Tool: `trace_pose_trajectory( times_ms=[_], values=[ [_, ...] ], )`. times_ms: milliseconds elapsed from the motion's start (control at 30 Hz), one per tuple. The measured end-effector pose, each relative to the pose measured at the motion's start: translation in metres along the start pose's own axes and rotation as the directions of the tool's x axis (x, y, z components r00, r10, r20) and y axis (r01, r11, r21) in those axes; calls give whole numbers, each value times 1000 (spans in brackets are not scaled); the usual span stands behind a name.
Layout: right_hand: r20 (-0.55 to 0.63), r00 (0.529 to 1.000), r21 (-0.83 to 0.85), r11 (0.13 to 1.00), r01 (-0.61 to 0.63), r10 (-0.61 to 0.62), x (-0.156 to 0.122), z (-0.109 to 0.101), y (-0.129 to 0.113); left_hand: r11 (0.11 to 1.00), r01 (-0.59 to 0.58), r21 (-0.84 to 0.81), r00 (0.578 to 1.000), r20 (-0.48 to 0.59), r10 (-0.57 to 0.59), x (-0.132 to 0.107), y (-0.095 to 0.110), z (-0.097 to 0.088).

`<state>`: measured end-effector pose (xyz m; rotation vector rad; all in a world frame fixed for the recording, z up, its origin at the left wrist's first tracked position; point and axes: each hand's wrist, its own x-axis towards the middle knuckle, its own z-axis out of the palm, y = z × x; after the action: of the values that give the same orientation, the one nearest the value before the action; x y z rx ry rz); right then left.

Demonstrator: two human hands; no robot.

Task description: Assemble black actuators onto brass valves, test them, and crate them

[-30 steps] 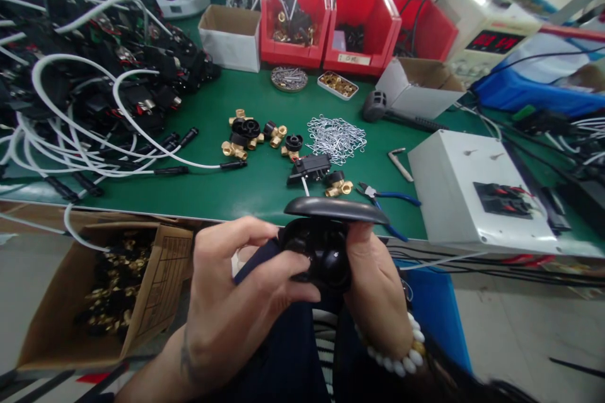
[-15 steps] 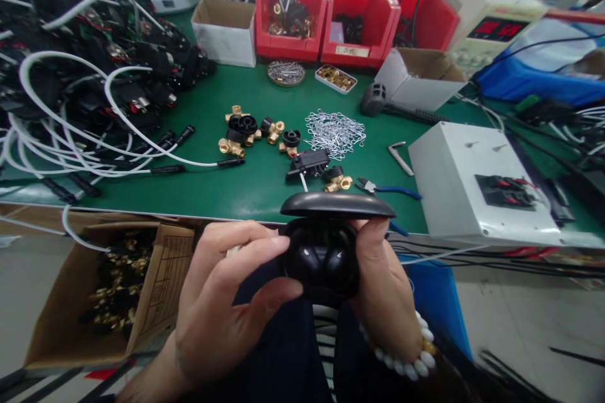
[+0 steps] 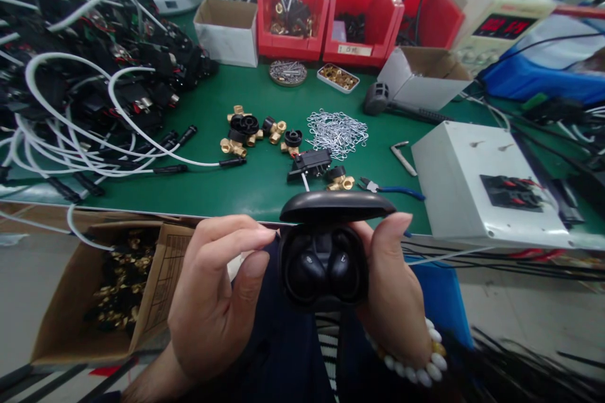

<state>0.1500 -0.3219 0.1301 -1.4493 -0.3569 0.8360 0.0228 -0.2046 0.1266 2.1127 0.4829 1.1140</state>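
Observation:
A black earbud case (image 3: pixel 324 302) is held over my lap with its lid (image 3: pixel 338 206) raised. Two glossy black earbuds (image 3: pixel 307 271) sit side by side inside. My right hand (image 3: pixel 394 283), with a beaded bracelet at the wrist, grips the case from the right; its thumb points up beside the lid. Just left of the case is my left hand (image 3: pixel 217 289), its thumb and forefinger slightly apart, apparently holding nothing. A small pale patch shows behind those fingers; I cannot tell what it is.
On the green bench (image 3: pixel 208 195) lie brass valve fittings (image 3: pixel 234 148), a black module (image 3: pixel 309 165), metal clips (image 3: pixel 336 132) and blue-handled pliers (image 3: pixel 392 189). White-cabled assemblies (image 3: pixel 104 75) pile up at left. Red bins (image 3: pixel 295 47) line the back. A grey box (image 3: pixel 472 182) stands right; a carton (image 3: pixel 155 289) sits below left.
My left hand has drawn back left from the case's edge. The case is tipped more towards me, showing the earbuds more fully. My right thumb has lifted and straightened beside the lid.

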Motion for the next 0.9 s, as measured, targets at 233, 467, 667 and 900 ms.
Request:
trace_pose_trajectory(
  times_ms=[233,467,667,900],
  values=[
    [45,982,231,954,-188,183,1,7,-9,997,-11,-83,1000,21,13,-1,0,3],
    [63,979,251,947,-202,192,2,7,-9,994,-36,-106,998,48,42,-1,-2,2],
    [-42,989,137,981,-135,142,-3,4,-3,990,-98,-98,991,79,106,1,-2,1],
    [-110,993,-61,997,-46,39,-9,2,-1,991,-130,-43,975,174,136,1,1,-1]
  ],
)
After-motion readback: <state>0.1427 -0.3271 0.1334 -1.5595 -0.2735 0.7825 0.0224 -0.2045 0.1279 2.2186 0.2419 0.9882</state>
